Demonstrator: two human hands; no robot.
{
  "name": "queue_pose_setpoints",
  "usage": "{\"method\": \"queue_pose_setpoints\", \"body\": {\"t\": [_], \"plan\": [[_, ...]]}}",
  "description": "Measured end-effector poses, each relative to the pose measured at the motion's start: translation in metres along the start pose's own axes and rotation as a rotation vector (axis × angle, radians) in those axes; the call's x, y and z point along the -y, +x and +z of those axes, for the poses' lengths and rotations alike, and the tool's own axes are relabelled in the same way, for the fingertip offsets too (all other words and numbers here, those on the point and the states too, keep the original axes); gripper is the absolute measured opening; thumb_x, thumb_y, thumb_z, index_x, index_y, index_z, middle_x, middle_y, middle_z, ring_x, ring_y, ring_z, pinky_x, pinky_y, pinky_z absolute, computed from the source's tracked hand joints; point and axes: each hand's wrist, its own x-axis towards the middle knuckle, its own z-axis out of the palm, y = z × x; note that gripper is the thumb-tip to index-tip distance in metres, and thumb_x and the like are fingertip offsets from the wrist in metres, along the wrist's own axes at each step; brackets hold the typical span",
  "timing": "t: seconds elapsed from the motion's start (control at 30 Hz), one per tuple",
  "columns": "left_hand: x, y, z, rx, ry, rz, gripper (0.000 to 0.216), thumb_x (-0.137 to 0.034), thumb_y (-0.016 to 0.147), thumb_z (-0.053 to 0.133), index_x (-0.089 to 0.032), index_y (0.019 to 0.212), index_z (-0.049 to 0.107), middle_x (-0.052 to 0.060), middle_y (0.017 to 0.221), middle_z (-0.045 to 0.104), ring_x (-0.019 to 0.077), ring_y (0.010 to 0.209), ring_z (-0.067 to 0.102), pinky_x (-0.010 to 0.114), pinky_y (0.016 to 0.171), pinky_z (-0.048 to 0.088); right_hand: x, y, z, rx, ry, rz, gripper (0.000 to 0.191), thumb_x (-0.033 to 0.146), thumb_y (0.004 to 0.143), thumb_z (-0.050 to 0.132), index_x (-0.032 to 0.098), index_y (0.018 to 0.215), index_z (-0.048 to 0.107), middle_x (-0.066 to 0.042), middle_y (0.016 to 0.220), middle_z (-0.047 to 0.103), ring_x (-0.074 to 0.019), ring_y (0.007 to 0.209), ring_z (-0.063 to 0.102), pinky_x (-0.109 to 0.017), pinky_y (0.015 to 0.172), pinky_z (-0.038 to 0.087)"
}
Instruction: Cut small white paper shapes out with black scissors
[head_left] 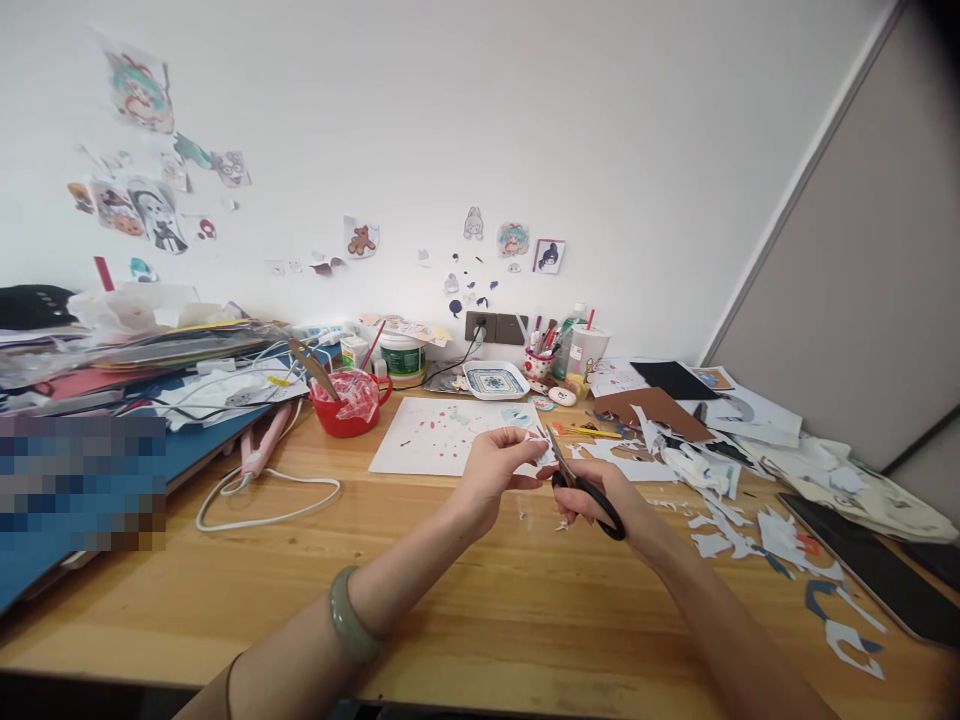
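Observation:
Above the wooden desk [480,590], my left hand [491,465] pinches a small piece of white paper [545,455] with some pinkish marks on it. Black-handled scissors [609,512] are gripped in my right hand [611,500], with fingers through the loops. The blades point up and to the left and meet the paper's edge; whether they are cutting through it I cannot tell. Behind my hands lies a white sheet [420,440] dotted with small coloured cutouts. Tiny paper snippets [562,525] are scattered on the desk below.
A red mug [349,405] lined with plastic stands back left, near a pink corded tool [266,440]. A patterned dish [496,380], pen cup [538,365] and drink cup [587,352] line the wall. Paper scraps [720,525] and a dark tablet-like slab [870,565] lie right.

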Motion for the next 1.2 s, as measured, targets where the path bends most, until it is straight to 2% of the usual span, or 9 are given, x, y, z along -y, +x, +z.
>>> {"method": "queue_pose_setpoints", "body": {"t": [0.1,0.27,0.67,1.2], "plan": [[0.0013,0.0004,-0.0005,0.002,0.010,0.005,0.022,-0.033,0.058,0.065,-0.013,0.065,0.058,0.002,0.067,0.051,0.0102,0.063,0.048,0.021,0.051,0.044,0.0010,0.0004,0.0006,-0.002,0.012,0.007,0.018,0.032,0.069,0.052,0.017,0.059,0.048,0.004,0.053,0.043,-0.0091,0.050,0.045,-0.024,0.050,0.040],[0.0006,-0.0002,0.0005,0.010,-0.013,-0.003,0.023,-0.034,0.058,0.065,-0.013,0.066,0.059,0.002,0.067,0.053,0.0097,0.062,0.050,0.020,0.051,0.044,-0.0005,-0.0007,0.0008,-0.035,0.034,0.027,0.016,0.032,0.069,0.052,0.016,0.066,0.052,0.004,0.052,0.046,-0.0088,0.048,0.045,-0.023,0.049,0.040],[-0.0040,-0.0016,0.0007,0.036,-0.045,-0.029,0.024,-0.033,0.058,0.066,-0.012,0.066,0.059,0.002,0.066,0.055,0.0101,0.060,0.054,0.020,0.051,0.043,0.0012,-0.0015,0.0038,-0.099,0.040,0.019,0.016,0.031,0.068,0.052,0.016,0.062,0.054,0.004,0.047,0.045,-0.0077,0.043,0.042,-0.022,0.043,0.037],[-0.0073,0.0012,-0.0020,0.041,0.028,0.002,0.022,-0.032,0.056,0.066,-0.013,0.063,0.058,0.003,0.066,0.053,0.0112,0.064,0.049,0.021,0.053,0.045,-0.0040,-0.0011,0.0007,-0.072,0.047,0.019,0.016,0.029,0.068,0.054,0.014,0.072,0.056,0.005,0.049,0.042,-0.0070,0.041,0.042,-0.021,0.042,0.039]]}}
